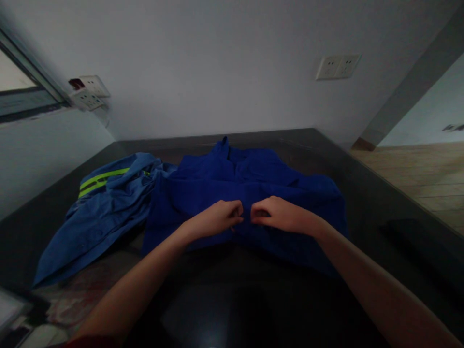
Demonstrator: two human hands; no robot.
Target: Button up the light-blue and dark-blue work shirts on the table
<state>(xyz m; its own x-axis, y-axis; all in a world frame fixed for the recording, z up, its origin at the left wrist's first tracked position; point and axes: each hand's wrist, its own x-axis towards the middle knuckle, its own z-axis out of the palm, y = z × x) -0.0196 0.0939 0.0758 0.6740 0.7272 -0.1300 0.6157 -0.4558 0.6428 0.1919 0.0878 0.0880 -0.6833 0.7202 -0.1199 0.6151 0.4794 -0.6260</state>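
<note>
A dark blue work jacket [213, 186] lies spread on a dark table, its collar toward the wall. Over its lower middle, my left hand [223, 216] is closed, with thumb and curled fingers pinched at the cloth. Close beside it on the right, my right hand [277, 214] is also curled shut at the jacket's front, and a small gap separates the two hands. What lies exactly between the fingertips is partly hidden and dim. Left of the jacket sits a crumpled lighter blue garment [108, 208] with yellow-green reflective stripes.
The dark tabletop [308, 145] meets a white wall with a double socket [337, 66]. Other sockets [92, 87] are at the left corner by a window. A black oblong object [420, 246] lies at right. Blurred items [32, 319] fill the lower left.
</note>
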